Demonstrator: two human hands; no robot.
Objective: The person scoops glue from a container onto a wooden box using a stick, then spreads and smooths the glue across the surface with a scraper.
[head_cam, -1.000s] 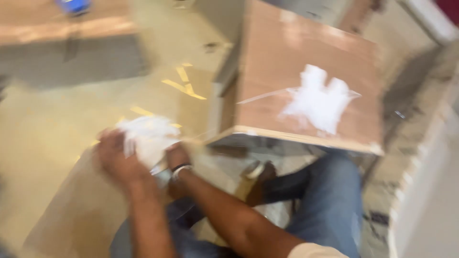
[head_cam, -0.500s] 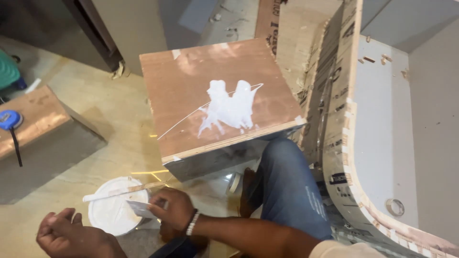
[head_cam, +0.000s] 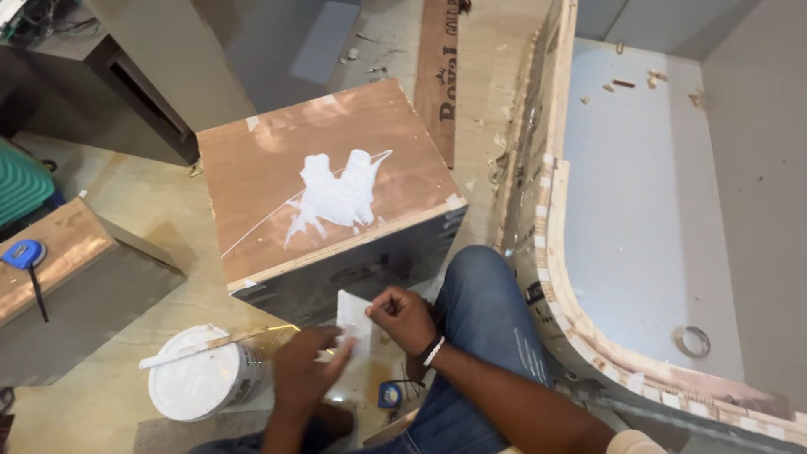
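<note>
A small white plastic scraper is pinched between the fingers of both the left hand and right hand, just below the plywood box, whose white glue blob lies poured but unspread, the open glue pot left of them.

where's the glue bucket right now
In the head view, the glue bucket sits on the floor at lower left, just left of the left hand and below the glue-smeared box.

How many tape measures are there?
2. A blue tape measure lies on the wooden box at the far left; a smaller blue-and-yellow one sits on the floor by the right hand. Others may be hidden.
</note>
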